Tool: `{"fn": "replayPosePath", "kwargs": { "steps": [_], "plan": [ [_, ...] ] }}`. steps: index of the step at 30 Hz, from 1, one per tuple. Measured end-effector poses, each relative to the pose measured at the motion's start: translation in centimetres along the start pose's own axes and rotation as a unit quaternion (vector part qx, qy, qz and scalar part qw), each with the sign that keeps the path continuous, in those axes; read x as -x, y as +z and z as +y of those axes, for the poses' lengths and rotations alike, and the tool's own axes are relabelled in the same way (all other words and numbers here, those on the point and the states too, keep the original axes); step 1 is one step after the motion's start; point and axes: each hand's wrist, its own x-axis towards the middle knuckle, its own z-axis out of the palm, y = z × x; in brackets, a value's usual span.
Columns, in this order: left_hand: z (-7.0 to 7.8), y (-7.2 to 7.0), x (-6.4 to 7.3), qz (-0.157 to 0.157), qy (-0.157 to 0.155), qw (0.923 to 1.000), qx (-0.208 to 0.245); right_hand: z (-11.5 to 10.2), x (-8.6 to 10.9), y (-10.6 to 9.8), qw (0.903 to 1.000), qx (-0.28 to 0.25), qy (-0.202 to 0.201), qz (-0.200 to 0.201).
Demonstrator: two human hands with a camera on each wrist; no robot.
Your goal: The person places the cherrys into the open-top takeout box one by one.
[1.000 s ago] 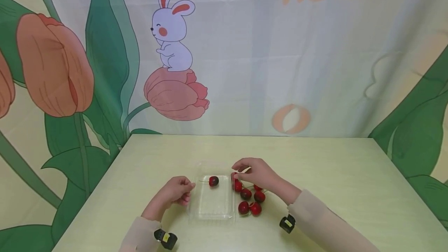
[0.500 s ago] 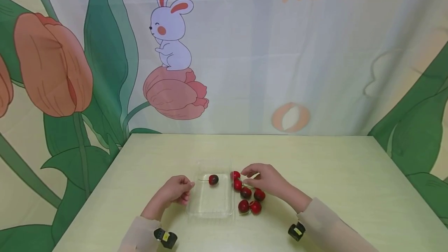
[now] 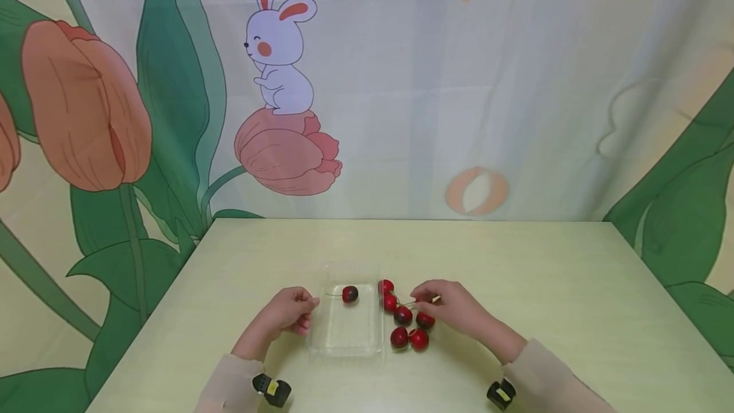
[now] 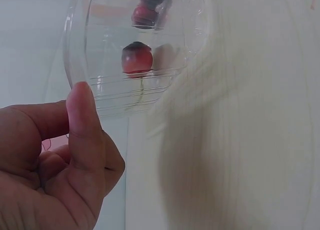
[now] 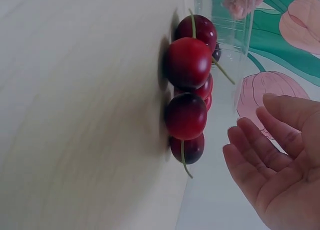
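A clear plastic container (image 3: 346, 346) lies on the table, with one dark red cherry (image 3: 350, 294) and its stem inside. My left hand (image 3: 289, 312) pinches the container's left rim between thumb and fingers; the left wrist view shows the thumb (image 4: 82, 109) at the rim. Along the container's right side lies a group of several cherries (image 3: 399, 338), some with green stems. Over the far right of that group hovers my right hand (image 3: 450, 304), fingers loosely bent. In the right wrist view its fingers (image 5: 260, 150) are apart and hold nothing, beside the cherries (image 5: 187, 64).
The pale yellow table (image 3: 516, 260) extends to both sides and behind the container. A curtain (image 3: 390, 81) printed with tulips and a rabbit hangs at the table's back edge. Dark wrist cameras (image 3: 272, 391) sit at both sleeves.
My right hand has moved right and slightly nearer, from the container's right edge to over the far right cherries. My left hand keeps its place at the container's rim.
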Motion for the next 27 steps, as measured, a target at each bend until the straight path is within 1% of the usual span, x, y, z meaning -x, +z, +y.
{"fn": "replayPosePath", "kwargs": {
  "steps": [4, 12, 23, 27],
  "plan": [
    [0.0, 0.0, 0.0, 0.003, 0.0, 1.0, -0.001, 0.1, 0.3, -0.2, 0.9999, 0.013, -0.008, -0.005],
    [-0.1, 0.2, -0.2, 0.005, 0.002, 1.0, -0.002, 1.0, 0.8, 0.0, 0.9991, 0.04, 0.004, -0.015],
    [-0.1, 0.1, -0.2, 0.008, -0.002, 1.0, 0.001, 1.2, 1.0, 0.2, 0.9989, 0.037, 0.01, -0.027],
    [-0.2, 0.1, -0.3, 0.008, -0.001, 1.0, 0.0, 1.4, 0.9, 0.4, 0.9982, 0.042, 0.023, -0.035]
  ]
}}
